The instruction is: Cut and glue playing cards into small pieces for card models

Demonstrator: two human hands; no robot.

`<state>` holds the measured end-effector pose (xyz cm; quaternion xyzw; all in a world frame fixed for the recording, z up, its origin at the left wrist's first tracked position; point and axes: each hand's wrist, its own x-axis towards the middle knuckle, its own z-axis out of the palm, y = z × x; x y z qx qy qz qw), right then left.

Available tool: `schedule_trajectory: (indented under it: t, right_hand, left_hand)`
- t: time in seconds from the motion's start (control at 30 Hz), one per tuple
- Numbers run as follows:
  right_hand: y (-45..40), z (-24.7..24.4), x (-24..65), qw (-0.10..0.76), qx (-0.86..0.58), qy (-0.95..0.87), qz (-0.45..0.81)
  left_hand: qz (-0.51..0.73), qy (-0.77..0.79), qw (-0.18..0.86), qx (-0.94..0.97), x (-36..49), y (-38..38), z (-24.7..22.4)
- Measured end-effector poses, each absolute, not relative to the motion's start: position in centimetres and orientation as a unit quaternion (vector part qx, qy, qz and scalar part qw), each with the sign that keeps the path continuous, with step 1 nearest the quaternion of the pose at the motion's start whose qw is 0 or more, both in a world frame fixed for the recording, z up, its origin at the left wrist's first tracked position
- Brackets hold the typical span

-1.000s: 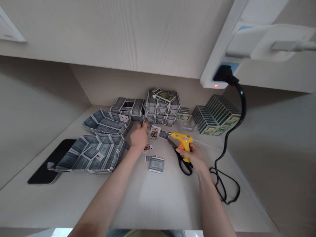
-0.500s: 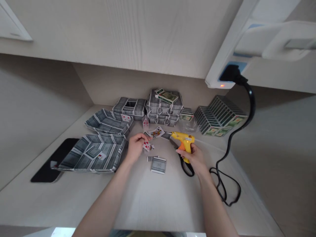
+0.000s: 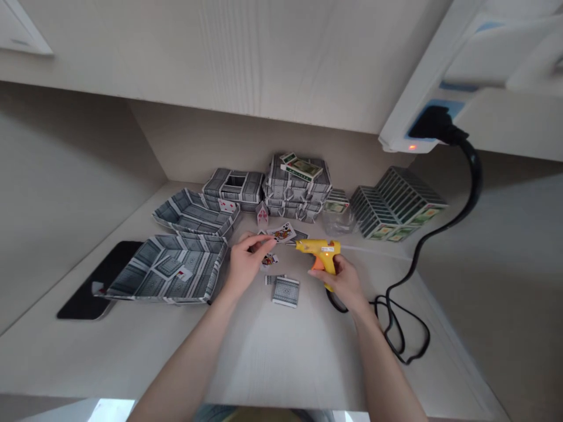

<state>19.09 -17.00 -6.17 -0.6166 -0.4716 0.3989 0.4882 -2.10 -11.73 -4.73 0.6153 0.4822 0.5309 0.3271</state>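
Note:
My right hand (image 3: 345,278) is wrapped around the handle of a yellow hot glue gun (image 3: 323,249), a finger by its orange trigger. The nozzle points left, a short gap from the fingertips of my left hand (image 3: 248,261). That hand is raised with thumb and index finger pinched together; what lies between them is too small to make out. Behind the fingertips rests a face playing card (image 3: 282,232). A small cut card piece (image 3: 269,259) lies below them. Nearer me sits a square folded from patterned card (image 3: 285,292).
Two open trays made of cards (image 3: 176,266) stand at left, beside a black phone-like slab (image 3: 88,299). Stacked card-made boxes (image 3: 297,181) and card packs (image 3: 396,205) line the back. A black power cord (image 3: 440,223) hangs from a power strip (image 3: 409,117) at right.
My left hand has lifted slightly and its fingertips have shifted right. The heart-marked card by its fingers no longer shows. The glue gun has moved slightly left. The view has shifted a little.

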Motion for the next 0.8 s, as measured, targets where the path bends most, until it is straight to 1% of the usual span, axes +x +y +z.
schedule_trajectory:
  t: [0.27, 0.6, 0.7, 0.8]
  right_hand:
    - [-16.8, -7.1, 19.2, 0.47, -0.627, -0.486, 0.387]
    - [-16.8, -6.5, 19.5, 0.495, -0.631, -0.462, 0.379]
    - [-16.5, -7.1, 20.1, 0.505, -0.654, -0.43, 0.364]
    - [-16.4, -7.8, 20.7, 0.502, -0.679, -0.4, 0.357]
  left_hand:
    - [0.526, 0.474, 0.325, 0.627, -1.8, -11.8, -4.9]
    - [0.538, 0.493, 0.311, 0.609, -2.0, -11.7, -4.8]
    - [0.543, 0.499, 0.294, 0.608, -1.6, -11.9, -3.4]
    - [0.526, 0.493, 0.255, 0.645, -1.2, -11.3, -0.5]
